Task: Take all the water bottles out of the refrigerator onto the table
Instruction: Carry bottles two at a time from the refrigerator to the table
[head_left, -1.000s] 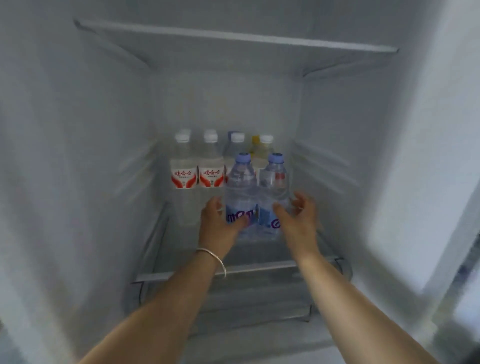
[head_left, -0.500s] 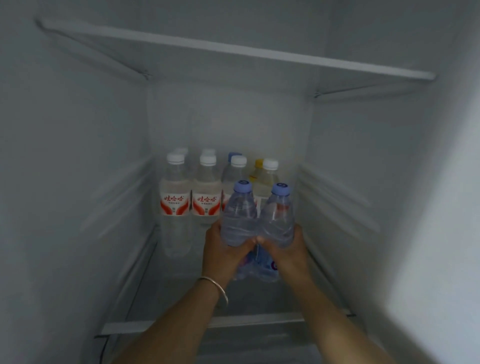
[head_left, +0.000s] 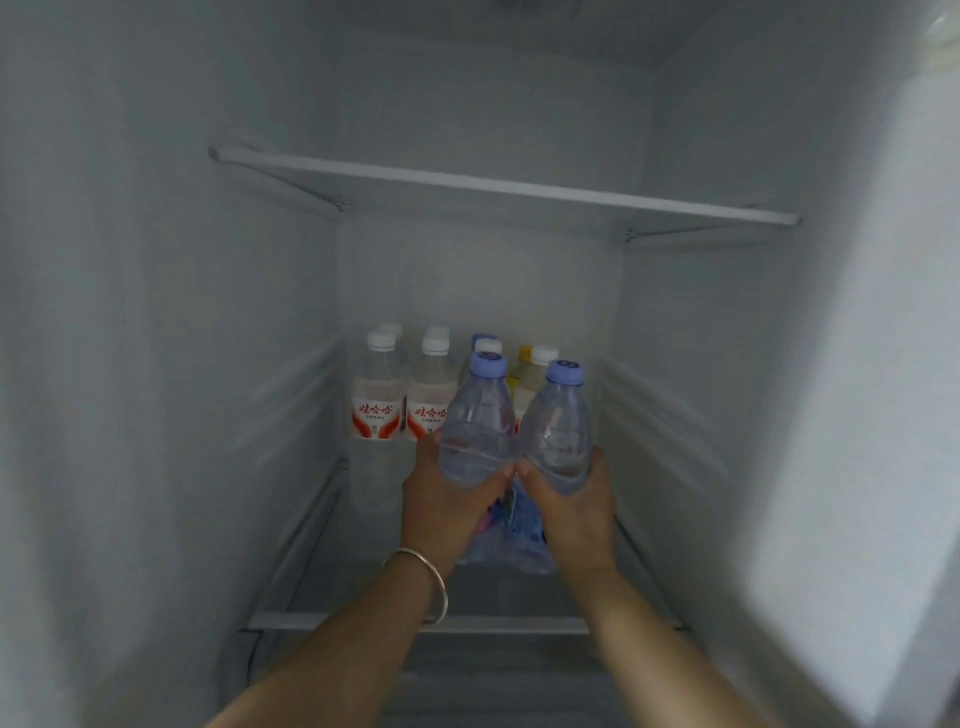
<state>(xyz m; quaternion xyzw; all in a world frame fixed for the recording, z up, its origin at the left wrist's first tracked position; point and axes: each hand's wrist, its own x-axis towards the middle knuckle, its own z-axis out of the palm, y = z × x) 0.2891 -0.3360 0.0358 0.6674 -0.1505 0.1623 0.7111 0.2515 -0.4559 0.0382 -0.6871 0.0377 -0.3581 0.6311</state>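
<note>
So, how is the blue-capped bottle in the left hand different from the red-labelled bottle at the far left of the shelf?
The blue-capped bottle has a blue cap; the red-labelled bottle has a white one. The blue-capped bottle is gripped by the left hand and leans slightly; the red-labelled bottle stands upright on the shelf, untouched. The red-labelled bottle has a red and white label, while the blue-capped bottle's label looks blue and is mostly hidden. Both are clear plastic bottles.

Pale blue caps are seen on two clear bottles (head_left: 519, 431). At their nine o'clock, white-capped bottles (head_left: 402, 410) are wrapped in white labels with red script and swooshes. A yellow cap (head_left: 524, 352) is glimpsed at twelve o'clock. The refrigerator walls (head_left: 182, 364) are coloured grey-white.
</note>
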